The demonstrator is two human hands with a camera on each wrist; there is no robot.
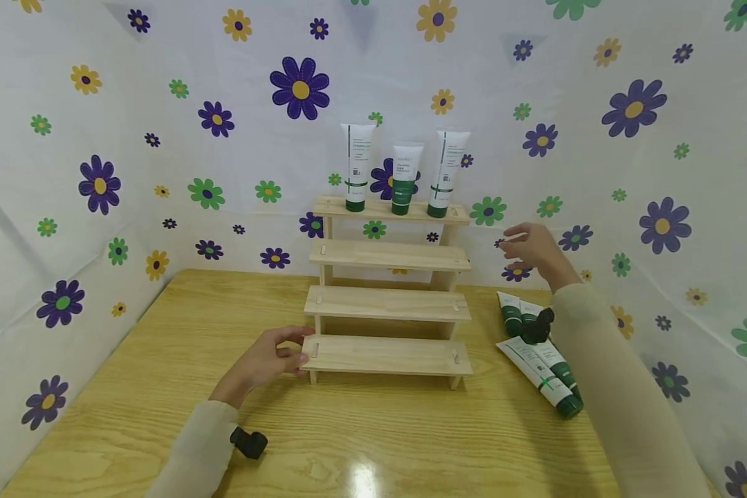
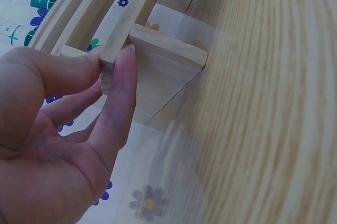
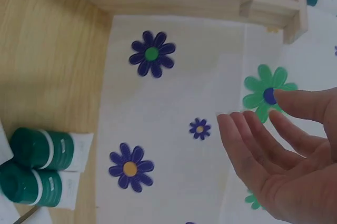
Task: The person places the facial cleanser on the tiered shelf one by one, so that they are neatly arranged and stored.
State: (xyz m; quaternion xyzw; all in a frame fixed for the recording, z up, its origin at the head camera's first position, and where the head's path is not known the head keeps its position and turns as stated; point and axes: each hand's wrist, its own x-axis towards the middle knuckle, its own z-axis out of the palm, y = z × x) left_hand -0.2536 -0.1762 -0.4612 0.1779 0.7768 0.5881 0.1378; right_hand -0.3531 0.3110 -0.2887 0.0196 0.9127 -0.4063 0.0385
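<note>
A four-tier wooden display rack (image 1: 386,354) stands on the table. My left hand (image 1: 264,360) pinches the left end of its lowest board between thumb and fingers; the left wrist view shows this grip on the board end (image 2: 111,58) closely. On the top tier, three squeeze tubes stand upright on their green caps: a tall white tube (image 1: 357,162), a shorter white-and-green tube (image 1: 404,181) and another tall white tube (image 1: 449,166). My right hand (image 1: 535,252) is raised in the air right of the rack, holding nothing, its fingers loosely bent and apart from the thumb.
Several tubes lie on the table right of the rack, under my right forearm, among them a long white tube (image 1: 538,373) and a small green-capped tube (image 3: 45,150). White flower-printed cloth (image 1: 243,90) hangs behind and at both sides. The wooden table (image 1: 348,429) extends in front.
</note>
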